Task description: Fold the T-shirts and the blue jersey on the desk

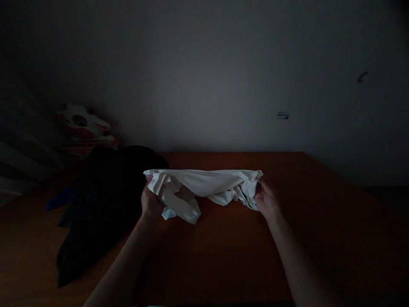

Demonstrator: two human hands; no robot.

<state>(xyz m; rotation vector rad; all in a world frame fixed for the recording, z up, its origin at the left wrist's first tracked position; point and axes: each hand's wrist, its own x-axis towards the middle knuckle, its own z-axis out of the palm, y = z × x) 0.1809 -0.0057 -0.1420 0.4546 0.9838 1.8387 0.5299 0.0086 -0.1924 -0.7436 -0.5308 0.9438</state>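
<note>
A white garment, its exact kind hard to make out, is stretched sideways between my two hands above the brown table. My left hand grips its bunched left end, where a loop of cloth hangs down. At the other end, my right hand is closed on the gathered right edge. The upper edge runs nearly straight from hand to hand, while folds droop below it. Cloth hides some of the fingertips.
A heap of black clothing lies on the left of the wooden table, with a blue piece beside it. Behind the heap sits a white and red object. A pale wall rises behind the table; a curtain hangs left.
</note>
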